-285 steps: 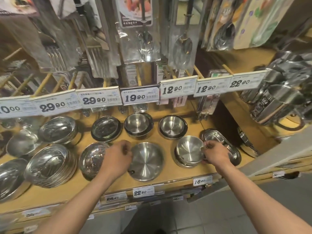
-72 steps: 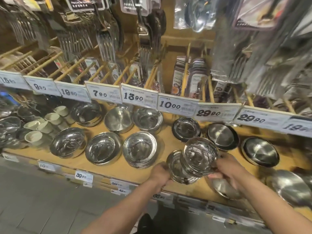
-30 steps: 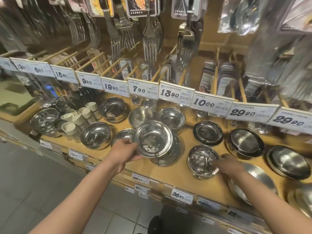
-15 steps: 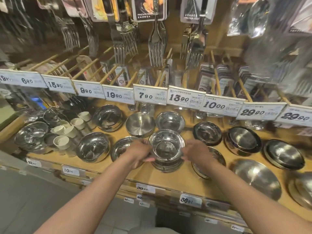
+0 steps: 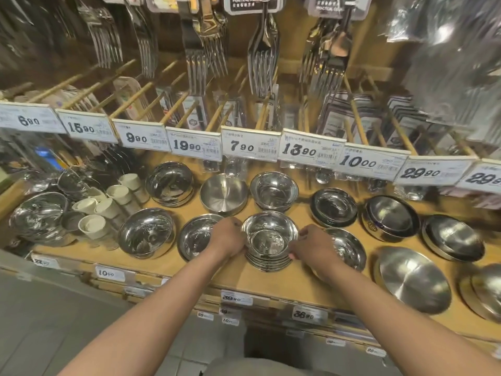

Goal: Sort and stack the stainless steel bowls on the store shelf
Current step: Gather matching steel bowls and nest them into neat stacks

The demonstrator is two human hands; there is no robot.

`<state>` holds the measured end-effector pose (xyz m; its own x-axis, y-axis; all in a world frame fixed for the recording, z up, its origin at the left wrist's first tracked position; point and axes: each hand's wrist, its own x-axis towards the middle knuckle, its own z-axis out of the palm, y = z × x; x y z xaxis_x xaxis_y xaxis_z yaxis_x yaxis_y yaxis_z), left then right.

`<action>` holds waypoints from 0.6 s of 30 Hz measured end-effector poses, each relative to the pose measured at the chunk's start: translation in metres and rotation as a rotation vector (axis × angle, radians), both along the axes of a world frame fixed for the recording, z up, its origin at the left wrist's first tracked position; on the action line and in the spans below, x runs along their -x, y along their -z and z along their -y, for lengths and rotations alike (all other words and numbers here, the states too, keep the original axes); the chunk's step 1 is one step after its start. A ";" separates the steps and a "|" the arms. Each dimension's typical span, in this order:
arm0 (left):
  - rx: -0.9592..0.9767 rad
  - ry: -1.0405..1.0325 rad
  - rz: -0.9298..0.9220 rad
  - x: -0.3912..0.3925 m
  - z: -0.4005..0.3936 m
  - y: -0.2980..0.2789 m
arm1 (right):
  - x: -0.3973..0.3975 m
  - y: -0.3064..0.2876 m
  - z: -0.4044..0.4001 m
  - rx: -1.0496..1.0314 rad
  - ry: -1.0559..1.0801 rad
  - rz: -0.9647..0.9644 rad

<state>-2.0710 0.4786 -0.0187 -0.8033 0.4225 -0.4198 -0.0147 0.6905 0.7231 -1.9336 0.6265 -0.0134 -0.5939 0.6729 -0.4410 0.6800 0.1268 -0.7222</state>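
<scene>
- Left hand (image 5: 227, 237) is gripping the left rim of the top bowl (image 5: 269, 234), fingers curling round the edge.
- Right hand (image 5: 311, 246) is pinching the stack (image 5: 268, 260) on its right side, fingertips lying at the lower rims.
- Only the head view is showing, looking down on a wooden shelf (image 5: 284, 283) with a row of white price tags (image 5: 248, 145) hanging above it.
- Packaged forks (image 5: 264, 61) are hanging on wooden pegs over the tags; the far right is blurring behind clear plastic.
- Grey floor tiles (image 5: 54, 321) are showing below the shelf edge, where smaller tags are sitting along the front lip.
- The top bowl is sitting nested in the stack at the front middle of the shelf, between the two hands.
- It is shining mirror-bright, with a flat round base and a flared rim; thin rims are layering beneath it.
- Its mouth is facing up, tilting slightly toward the camera; being round, it is giving no long axis, and the stack is rising upright.
- A shallow bowl (image 5: 196, 237) is lying just left of the stack, partly under the left hand, with a deeper one (image 5: 146, 232) further left.
- Another bowl (image 5: 348, 248) is lying just right, behind the right hand.
- Back-row bowls (image 5: 273, 191) are standing behind the stack, mouths up.
- Cream cups (image 5: 105, 207) are clustering at the left; wide pans (image 5: 414, 278) are lying at the right.
</scene>
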 end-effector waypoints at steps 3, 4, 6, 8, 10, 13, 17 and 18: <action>0.000 -0.011 -0.020 0.001 -0.001 0.002 | -0.001 -0.002 0.001 -0.027 -0.011 0.000; -0.001 -0.015 -0.025 0.000 -0.001 0.003 | -0.001 -0.002 0.002 -0.037 -0.017 0.006; -0.011 -0.025 -0.025 0.000 0.000 0.006 | -0.002 -0.001 0.003 -0.060 -0.038 0.023; -0.019 -0.029 -0.019 -0.002 0.000 0.006 | -0.002 -0.001 0.003 -0.074 -0.049 0.031; -0.030 -0.024 -0.007 -0.003 0.001 0.005 | -0.002 0.000 0.003 -0.078 -0.043 0.022; -0.021 -0.034 0.015 -0.004 0.002 0.003 | -0.002 -0.001 0.003 -0.062 -0.025 0.009; -0.029 -0.070 0.053 -0.008 0.002 0.003 | -0.003 0.001 0.001 -0.083 -0.050 -0.005; -0.029 -0.072 0.050 -0.009 0.002 0.003 | -0.003 0.001 0.000 -0.117 -0.084 -0.006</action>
<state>-2.0625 0.4769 -0.0217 -0.8102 0.3773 -0.4487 -0.1001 0.6650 0.7401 -1.9306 0.6265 -0.0145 -0.6526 0.6677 -0.3582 0.6589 0.2667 -0.7034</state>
